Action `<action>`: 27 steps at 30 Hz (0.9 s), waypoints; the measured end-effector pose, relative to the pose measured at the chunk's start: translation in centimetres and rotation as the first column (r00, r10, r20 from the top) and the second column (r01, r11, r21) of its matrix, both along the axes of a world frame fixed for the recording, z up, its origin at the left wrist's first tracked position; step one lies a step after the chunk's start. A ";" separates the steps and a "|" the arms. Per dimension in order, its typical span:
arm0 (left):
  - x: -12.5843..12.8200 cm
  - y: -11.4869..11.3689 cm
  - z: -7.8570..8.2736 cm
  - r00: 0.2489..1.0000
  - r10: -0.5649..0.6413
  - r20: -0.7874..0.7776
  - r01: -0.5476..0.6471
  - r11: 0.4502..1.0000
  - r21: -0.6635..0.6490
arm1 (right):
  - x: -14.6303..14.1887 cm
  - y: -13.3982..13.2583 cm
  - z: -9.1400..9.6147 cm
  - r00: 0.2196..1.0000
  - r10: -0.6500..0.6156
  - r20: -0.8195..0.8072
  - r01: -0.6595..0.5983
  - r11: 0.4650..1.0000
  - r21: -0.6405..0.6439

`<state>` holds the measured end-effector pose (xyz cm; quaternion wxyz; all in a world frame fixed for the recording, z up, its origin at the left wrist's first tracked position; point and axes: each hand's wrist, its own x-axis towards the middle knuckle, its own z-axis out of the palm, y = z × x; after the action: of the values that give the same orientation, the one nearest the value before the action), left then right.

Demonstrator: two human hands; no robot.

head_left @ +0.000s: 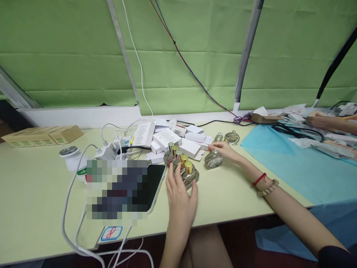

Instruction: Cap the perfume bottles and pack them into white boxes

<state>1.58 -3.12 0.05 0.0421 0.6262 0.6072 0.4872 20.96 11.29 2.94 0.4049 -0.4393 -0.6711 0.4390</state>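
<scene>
My left hand (180, 195) rests on the pale green table (41, 193), fingers curled against a cluster of several round glass bottles with gold caps (182, 167). My right hand (224, 149) reaches further back, its fingers pinching the silver top of a single round glass bottle (213, 160). A red string and a bead bracelet (264, 184) circle that wrist. Two more glass bottles (231, 137) stand just behind. A heap of small white cartons (167, 139) lies behind the cluster.
A phone (152, 184) lies left of my left hand, among white cables and a charger (106, 150). Flat brown boxes (41, 136) sit at the far left, a white jar (71, 156) near them. A blue sheet (292, 167) covers the right side, where another person's hand (318, 121) works.
</scene>
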 end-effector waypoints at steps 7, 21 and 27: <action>-0.1 0.0 0.1 1.000 0.009 0.005 -0.009 1.000 -0.011 | -0.2 -0.5 0.4 0.999 0.037 0.023 -0.037 0.999 -0.006; 0.1 -0.7 1.3 0.991 0.128 -0.050 -0.110 0.957 0.270 | -0.3 -0.9 0.8 0.999 0.032 -0.024 -0.032 0.999 0.002; -0.6 -1.3 1.7 0.988 -0.140 -0.059 0.152 0.922 0.356 | -0.1 -2.1 2.3 0.981 0.189 0.034 -0.189 0.982 0.005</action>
<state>0.94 -4.46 1.70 -0.0466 0.6746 0.4601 0.5754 20.85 9.17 5.20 0.3520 -0.3790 -0.7183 0.4654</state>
